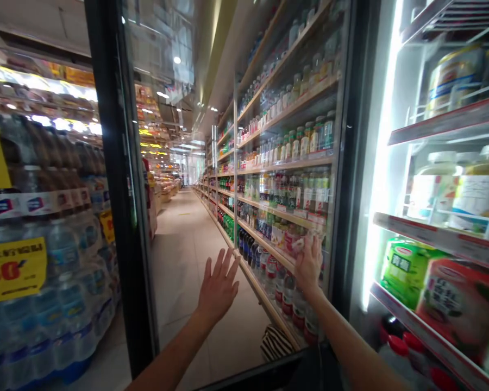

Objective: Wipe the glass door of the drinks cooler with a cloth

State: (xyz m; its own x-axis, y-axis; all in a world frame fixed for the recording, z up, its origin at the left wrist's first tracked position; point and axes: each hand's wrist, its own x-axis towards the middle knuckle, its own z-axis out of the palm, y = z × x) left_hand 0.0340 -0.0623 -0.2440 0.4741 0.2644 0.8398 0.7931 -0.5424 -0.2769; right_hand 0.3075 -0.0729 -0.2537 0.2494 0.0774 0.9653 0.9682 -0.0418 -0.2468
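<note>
A tall glass door (167,65) with a black frame (116,163) fills the middle of the view. My left hand (219,288) is raised with its palm forward and fingers spread, holding nothing, close to the glass. I cannot tell whether it touches the pane. My right hand (308,264) rests its fingers flat against the glass further right, near the door's dark edge, and holds nothing visible. Rows of bottled drinks (285,163) show in the pane behind both hands.
A lit refrigerator (444,217) with red-edged shelves of packaged drinks stands at the right. Shrink-wrapped bottled water (61,282) with yellow price tags (14,270) stands at the left. A long tiled aisle (179,255) runs ahead. A striped cloth (276,343) shows low down.
</note>
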